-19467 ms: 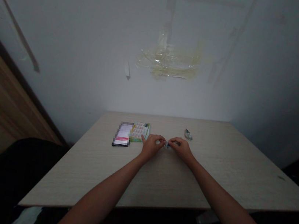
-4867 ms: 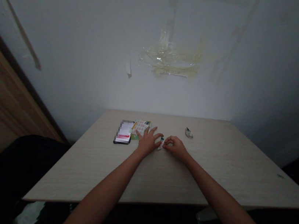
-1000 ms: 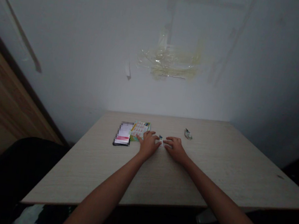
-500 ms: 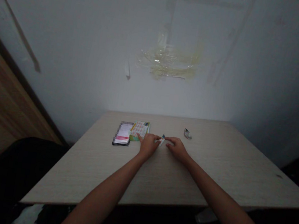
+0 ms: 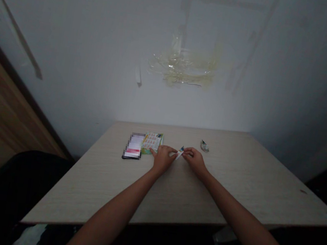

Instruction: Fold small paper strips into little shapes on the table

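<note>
A small folded piece of paper (image 5: 179,153), white with a blue-green printed tip, is between my two hands above the middle of the table. On its left side, my left hand (image 5: 164,158) pinches it between thumb and finger. My right hand (image 5: 194,159) has its thumb and fingertips closed together on the paper's right edge. Just left of my left hand, a printed leaflet (image 5: 152,141) with green edges lies flat, partly behind the fingers. The paper's exact folds are too small to make out.
A phone-like device (image 5: 133,146) with a blurred screen lies left of the leaflet. A crumpled scrap (image 5: 204,145) rests beyond my right hand. The pale wooden table (image 5: 234,181) meets a wall (image 5: 101,49) at the back. Dark items sit below its front edge.
The paper has shifted slightly right and leans more to the right. My right thumb and fingers, apart before, have come together at its edge. My left hand keeps its pinch.
</note>
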A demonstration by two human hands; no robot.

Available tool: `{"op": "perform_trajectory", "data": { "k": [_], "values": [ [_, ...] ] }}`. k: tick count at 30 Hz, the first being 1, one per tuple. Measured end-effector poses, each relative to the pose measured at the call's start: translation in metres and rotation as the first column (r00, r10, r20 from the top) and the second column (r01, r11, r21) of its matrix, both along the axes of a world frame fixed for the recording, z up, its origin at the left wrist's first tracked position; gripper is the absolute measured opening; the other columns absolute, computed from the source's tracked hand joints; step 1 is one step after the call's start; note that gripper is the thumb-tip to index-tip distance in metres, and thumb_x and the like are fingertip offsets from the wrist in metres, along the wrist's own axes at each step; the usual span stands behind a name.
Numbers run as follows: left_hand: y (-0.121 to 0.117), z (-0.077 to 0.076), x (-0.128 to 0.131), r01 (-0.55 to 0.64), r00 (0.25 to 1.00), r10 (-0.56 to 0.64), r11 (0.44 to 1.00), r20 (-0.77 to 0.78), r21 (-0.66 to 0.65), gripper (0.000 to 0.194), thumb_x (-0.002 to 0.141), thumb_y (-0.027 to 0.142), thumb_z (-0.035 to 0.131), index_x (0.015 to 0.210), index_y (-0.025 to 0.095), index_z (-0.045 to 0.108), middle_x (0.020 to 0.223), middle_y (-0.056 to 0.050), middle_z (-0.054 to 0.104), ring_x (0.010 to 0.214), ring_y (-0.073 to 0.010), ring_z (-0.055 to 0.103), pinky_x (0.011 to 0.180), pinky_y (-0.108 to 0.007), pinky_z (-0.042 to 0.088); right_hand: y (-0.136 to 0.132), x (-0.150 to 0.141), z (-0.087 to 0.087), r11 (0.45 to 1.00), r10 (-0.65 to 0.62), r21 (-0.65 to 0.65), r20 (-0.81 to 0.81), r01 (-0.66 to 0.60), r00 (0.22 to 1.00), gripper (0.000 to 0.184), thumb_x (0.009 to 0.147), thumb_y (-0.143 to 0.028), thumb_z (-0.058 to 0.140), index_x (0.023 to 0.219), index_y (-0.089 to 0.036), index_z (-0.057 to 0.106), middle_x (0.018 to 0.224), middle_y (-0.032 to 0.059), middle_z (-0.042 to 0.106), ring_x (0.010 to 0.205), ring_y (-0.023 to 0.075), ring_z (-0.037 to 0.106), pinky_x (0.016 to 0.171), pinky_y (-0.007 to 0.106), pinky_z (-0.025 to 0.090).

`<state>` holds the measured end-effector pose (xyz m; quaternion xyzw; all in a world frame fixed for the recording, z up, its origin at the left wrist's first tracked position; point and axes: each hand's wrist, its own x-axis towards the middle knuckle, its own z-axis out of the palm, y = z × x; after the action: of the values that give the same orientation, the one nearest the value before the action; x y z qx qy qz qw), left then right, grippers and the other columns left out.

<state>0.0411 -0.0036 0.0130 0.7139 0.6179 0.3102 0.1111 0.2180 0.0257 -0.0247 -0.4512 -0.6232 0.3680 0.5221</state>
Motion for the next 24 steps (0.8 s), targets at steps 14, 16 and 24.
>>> {"op": "perform_trajectory", "data": {
  "k": [14,16,24],
  "values": [
    [0.0009,0.0038,0.0025,0.053,0.973,-0.051,0.999,0.225,-0.006,0.018,0.083,0.043,0.066,0.092,0.032,0.077,0.102,-0.002,0.077,0.112,-0.0277,0.063,0.111,-0.068,-0.014,-0.0028,0.0043,0.0059,0.999,0.033,-0.033,-0.045,-0.035,0.998,0.047,0.07,-0.039,0.075,0.111,-0.018,0.063,0.095,0.0078,0.076,0.095,0.0237,0.071,0.096,0.042,0.051],
    [0.0001,0.0054,0.003,0.073,0.965,-0.065,0.997,0.253,-0.02,0.018,0.083,0.043,0.066,0.091,0.031,0.077,0.095,-0.001,0.078,0.105,-0.0272,0.066,0.11,-0.068,-0.016,-0.0021,0.005,0.006,0.997,0.066,-0.045,-0.051,-0.068,0.997,0.046,0.07,-0.039,0.075,0.11,-0.018,0.066,0.097,0.0087,0.076,0.095,0.024,0.071,0.095,0.043,0.051],
    [0.0005,0.0069,0.0036,0.086,0.943,-0.067,0.995,0.327,-0.045,0.018,0.081,0.042,0.068,0.092,0.03,0.075,0.088,0.0,0.079,0.1,-0.0242,0.069,0.108,-0.069,-0.017,-0.0044,0.0048,0.0084,0.994,0.095,-0.045,-0.021,-0.096,0.995,0.038,0.074,-0.045,0.071,0.102,-0.018,0.072,0.105,0.0091,0.075,0.099,0.024,0.069,0.096,0.042,0.049]
  ]
}}
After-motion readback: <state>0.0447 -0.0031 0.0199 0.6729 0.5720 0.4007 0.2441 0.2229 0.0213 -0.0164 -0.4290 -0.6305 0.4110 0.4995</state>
